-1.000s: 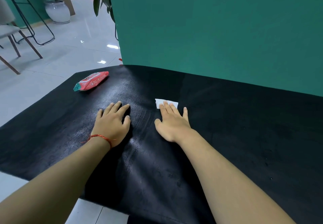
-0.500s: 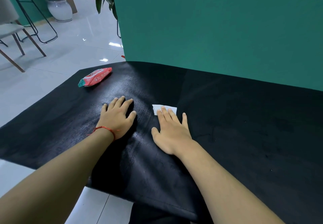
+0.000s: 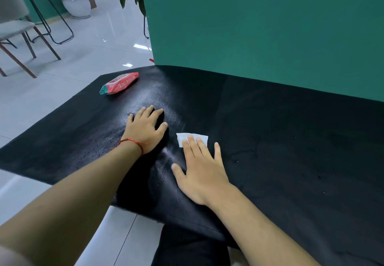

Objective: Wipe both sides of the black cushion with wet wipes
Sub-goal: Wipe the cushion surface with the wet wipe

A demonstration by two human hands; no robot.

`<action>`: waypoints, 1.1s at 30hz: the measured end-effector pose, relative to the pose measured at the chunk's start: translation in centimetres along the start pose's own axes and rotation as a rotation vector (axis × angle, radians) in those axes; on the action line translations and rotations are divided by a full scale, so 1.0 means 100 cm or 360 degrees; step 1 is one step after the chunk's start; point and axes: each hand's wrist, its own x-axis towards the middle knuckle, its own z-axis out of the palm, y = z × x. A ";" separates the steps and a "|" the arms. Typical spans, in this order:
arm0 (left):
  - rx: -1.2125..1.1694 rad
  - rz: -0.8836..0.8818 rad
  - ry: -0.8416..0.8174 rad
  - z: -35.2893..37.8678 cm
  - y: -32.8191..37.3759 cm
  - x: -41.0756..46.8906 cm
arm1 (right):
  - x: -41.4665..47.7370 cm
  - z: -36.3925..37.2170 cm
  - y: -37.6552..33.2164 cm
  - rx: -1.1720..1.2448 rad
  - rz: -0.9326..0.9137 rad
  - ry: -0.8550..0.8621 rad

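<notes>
Dragged nearer, right hand (image 3: 202, 168) presses wet wipe (image 3: 181, 138) flat-fingered; left hand (image 3: 145, 129) flat on black cushion (image 3: 291, 151).

One wide-angle camera, worn on the person's head, looked forward and down onto the black cushion (image 3: 280, 141) from above its near edge. It sat close: both forearms entered from the bottom of the frame, and the left hand (image 3: 145, 130) and right hand (image 3: 201, 172) lay mid-frame on the cushion. Beyond the cushion's far edge stood a green wall (image 3: 259, 27); off its left side, tiled floor (image 3: 93, 43) and a chair (image 3: 14, 27).
</notes>
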 end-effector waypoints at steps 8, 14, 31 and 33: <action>-0.0004 0.0000 -0.0029 -0.001 0.001 -0.001 | -0.029 0.010 -0.014 0.0002 -0.0064 0.0071; 0.0001 0.0011 -0.0034 -0.003 0.001 -0.002 | -0.047 0.016 -0.024 0.0016 -0.0128 0.0078; 0.0017 0.0027 -0.0015 0.001 -0.002 0.001 | -0.103 0.031 -0.052 -0.0053 -0.0330 0.0008; 0.0021 0.0029 -0.0020 0.001 -0.002 0.000 | -0.110 0.034 -0.056 -0.0035 -0.0353 0.0002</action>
